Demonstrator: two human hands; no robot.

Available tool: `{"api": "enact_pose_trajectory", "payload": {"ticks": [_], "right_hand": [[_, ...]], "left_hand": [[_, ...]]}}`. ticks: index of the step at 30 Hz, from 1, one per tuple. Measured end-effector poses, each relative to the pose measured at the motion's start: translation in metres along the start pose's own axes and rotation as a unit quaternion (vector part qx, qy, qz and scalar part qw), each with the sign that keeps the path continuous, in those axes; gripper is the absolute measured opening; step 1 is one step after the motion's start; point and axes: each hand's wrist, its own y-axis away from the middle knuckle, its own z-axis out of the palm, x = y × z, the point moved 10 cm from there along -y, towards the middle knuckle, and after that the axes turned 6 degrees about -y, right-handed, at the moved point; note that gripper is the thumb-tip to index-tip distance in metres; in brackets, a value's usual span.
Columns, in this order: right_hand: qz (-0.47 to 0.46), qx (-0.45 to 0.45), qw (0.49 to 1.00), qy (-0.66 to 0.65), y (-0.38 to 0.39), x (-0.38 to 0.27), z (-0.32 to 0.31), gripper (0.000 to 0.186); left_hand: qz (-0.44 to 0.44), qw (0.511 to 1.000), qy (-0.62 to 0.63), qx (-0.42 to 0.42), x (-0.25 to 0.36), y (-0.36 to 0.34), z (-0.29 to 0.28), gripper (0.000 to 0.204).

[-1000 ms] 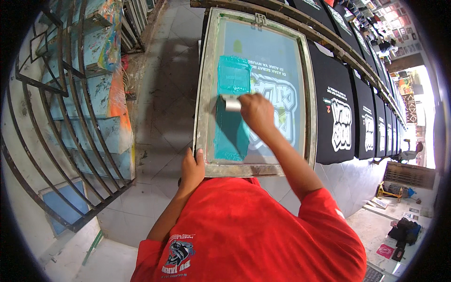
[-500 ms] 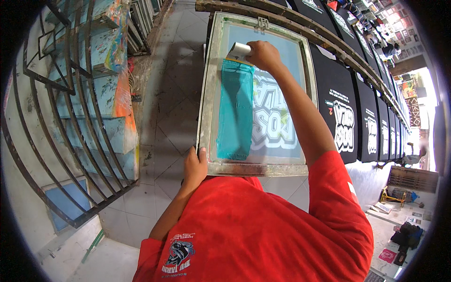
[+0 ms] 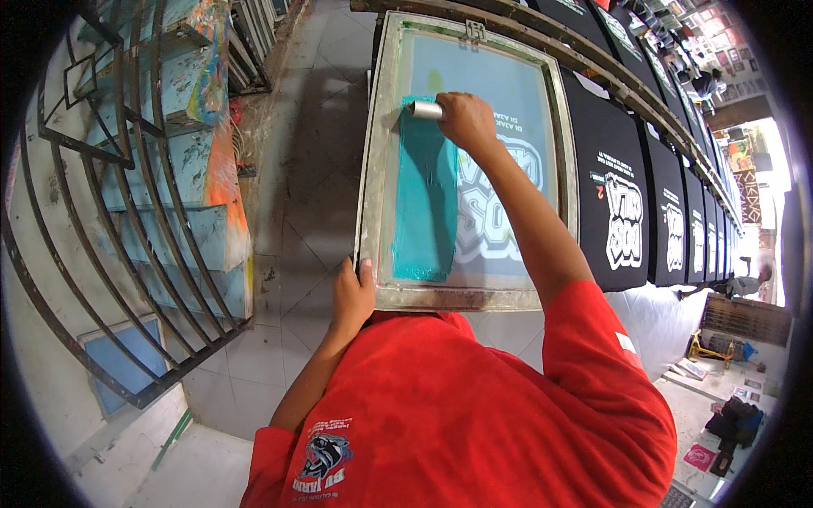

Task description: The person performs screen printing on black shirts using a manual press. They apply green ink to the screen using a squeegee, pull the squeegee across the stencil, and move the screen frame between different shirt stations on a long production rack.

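A wooden-framed printing screen lies before me, with lettering showing through its mesh. Teal ink covers a long strip down the left part of that mesh. My right hand is closed around a squeegee with a pale, rounded handle, held at the far end of the ink strip. The squeegee's blade is mostly hidden by the handle and fingers. At the near left corner, my left hand grips the screen's side rail, thumb on top and its other fingers partly out of sight.
Black shirts with white prints lie in a row to the right, along a wooden rail. A dark metal grille and paint-stained blue shelves stand left. Grey floor tiles run between shelves and screen.
My right hand has drawn the squeegee a little toward me and slightly left, onto the far end of the teal strip. My left hand keeps its hold on the screen's rail.
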Motion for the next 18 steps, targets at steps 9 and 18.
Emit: {"api": "enact_pose_trajectory", "payload": {"ticks": [9,18], "right_hand": [[-0.037,0.053,0.997,-0.03,0.069,-0.041,-0.033,0.003],[-0.033,0.076,0.996,-0.008,0.145,-0.094,-0.073,0.012]], "left_hand": [[0.008,0.999,-0.027,-0.03,0.002,-0.006,0.001,0.038],[0.033,0.998,-0.034,0.029,0.001,-0.002,-0.003,0.041]]}}
